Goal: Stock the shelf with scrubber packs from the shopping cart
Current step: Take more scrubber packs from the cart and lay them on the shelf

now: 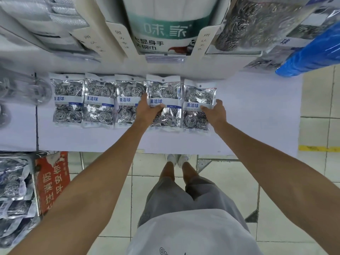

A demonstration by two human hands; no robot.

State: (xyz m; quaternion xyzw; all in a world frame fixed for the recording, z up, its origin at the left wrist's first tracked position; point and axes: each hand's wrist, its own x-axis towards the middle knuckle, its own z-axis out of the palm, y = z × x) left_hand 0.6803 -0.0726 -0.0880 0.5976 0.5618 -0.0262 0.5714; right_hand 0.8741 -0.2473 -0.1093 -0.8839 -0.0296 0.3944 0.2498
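Your left hand [147,109] grips the 4th scrubber pack [163,96] at its label band, thumb on top, fingers closed around the left edge. Your right hand [215,113] holds the 5th pack [197,100] at its right side, thumb pressed on the label, fingers curled behind.

Five packs lie in one row on the white shelf [257,116], side by side and touching, some edges overlap a little. Right of the 5th pack the shelf is bare up to its right edge, so there is room there. Left of the 1st pack [67,100] only a narrow strip, then a dark divider line [36,115]. Front edge of the shelf is well apart from the packs.

Each pack reads "清洁球" in blue. Above, a box shows "大显身手". More packs wait in the cart [14,190] at bottom left, beside a red sign [53,181], text not clear enough to read.
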